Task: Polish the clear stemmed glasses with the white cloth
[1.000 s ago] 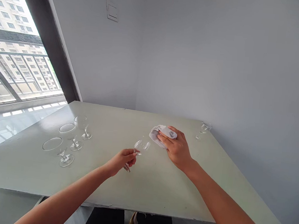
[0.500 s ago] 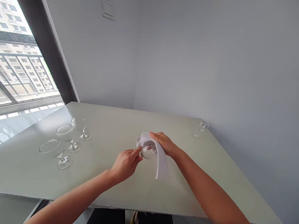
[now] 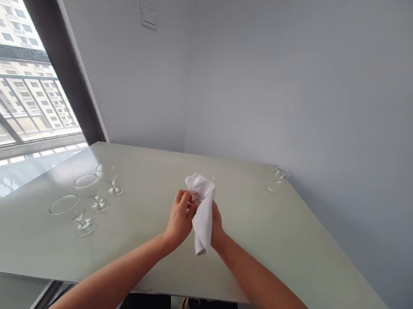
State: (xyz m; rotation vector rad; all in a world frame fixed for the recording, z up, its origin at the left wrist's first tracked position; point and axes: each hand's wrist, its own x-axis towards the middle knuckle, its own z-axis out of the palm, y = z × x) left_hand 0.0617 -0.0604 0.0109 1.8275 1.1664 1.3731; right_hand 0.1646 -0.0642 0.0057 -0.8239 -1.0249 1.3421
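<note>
Near the middle of the table, a white cloth (image 3: 203, 225) lies over and around a clear glass (image 3: 209, 178), whose rim shows at the cloth's far side. My left hand (image 3: 181, 216) is closed on the lower part of this glass, fingers bent at the cloth's left edge. On the other side, my right hand (image 3: 217, 224) is wrapped round the cloth, its fingers mostly hidden behind it. The cloth's loose end hangs down between my wrists.
Three clear stemmed glasses stand at the left of the table (image 3: 136, 265): a near one (image 3: 86, 227), a middle one (image 3: 100, 206) and a far one (image 3: 115, 190). Another glass (image 3: 281, 173) is at the far right corner, by the wall.
My right hand has come down and left, closer to my left hand. The glass now tips with its rim away from me, and the cloth hangs between my hands.
</note>
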